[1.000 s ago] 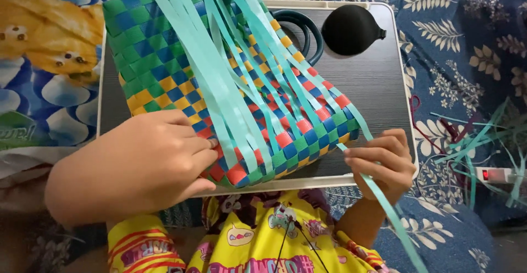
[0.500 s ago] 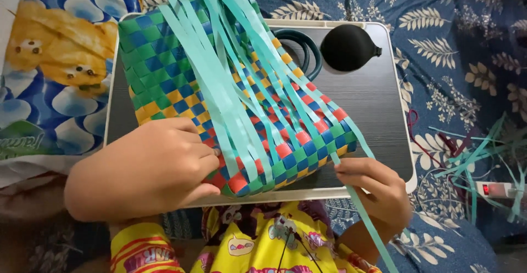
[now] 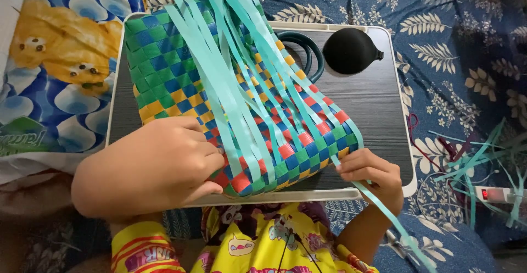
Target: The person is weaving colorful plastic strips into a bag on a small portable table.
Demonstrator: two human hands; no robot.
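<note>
My left hand (image 3: 148, 166) presses flat on the checked woven plastic-strip basket (image 3: 230, 97); beside it, my right hand (image 3: 370, 174) pinches a loose teal strip (image 3: 384, 210).

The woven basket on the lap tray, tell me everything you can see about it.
The woven basket is plaited from flat, plastic-looking strips in a checker pattern: green, blue and yellow at the far end, red, blue and green near the person. It lies tilted on its side on the dark lap tray. Many loose turquoise strips trail across it, unwoven. The left hand presses on its near corner; the right hand pinches one strip at the lower edge.
</note>
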